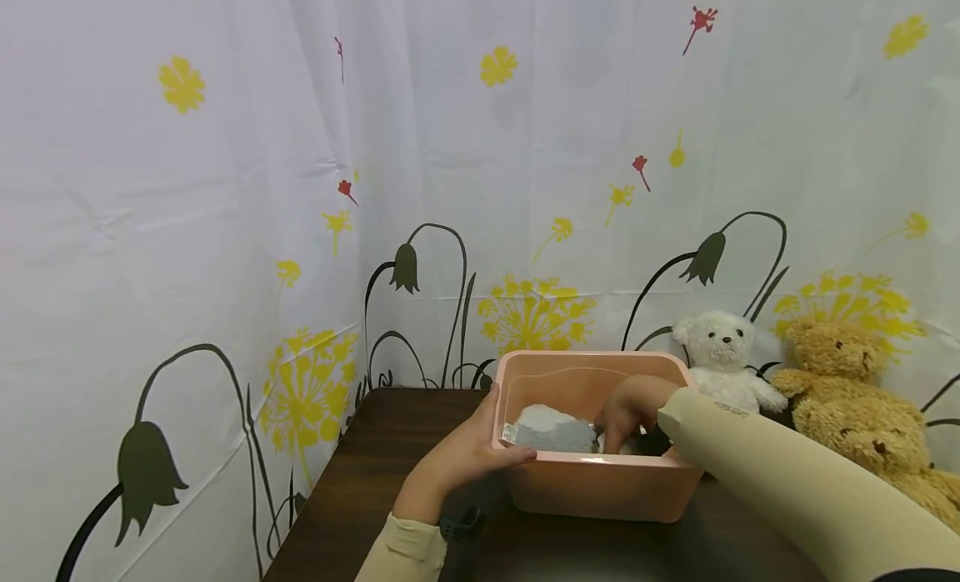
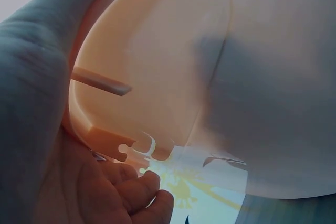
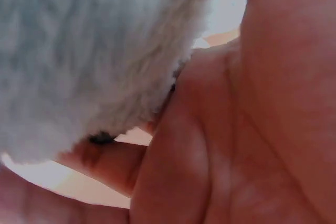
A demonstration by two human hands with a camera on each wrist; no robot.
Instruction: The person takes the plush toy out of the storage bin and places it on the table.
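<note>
A pink plastic bin (image 1: 592,489) stands on the dark table, tilted with its opening toward me. My left hand (image 1: 480,442) grips its left side, with the thumb along the front rim and the fingers on the outer wall. In the left wrist view the bin's translucent wall (image 2: 157,40) fills most of the picture beside the curled fingers (image 2: 139,190). My right hand (image 1: 633,405) reaches down inside the bin. Its fingers curl round a fluffy pale plush toy (image 3: 89,66). Left of that hand in the bin lies grey and white plush (image 1: 551,432) with a small tag.
To the bin's right sit a white teddy bear (image 1: 720,357) and brown teddy bears (image 1: 862,432). Behind hangs a white curtain (image 1: 420,132) printed with flowers. The dark wooden table (image 1: 375,474) extends to the bin's left. A dark wristband (image 1: 461,524) is on my left wrist.
</note>
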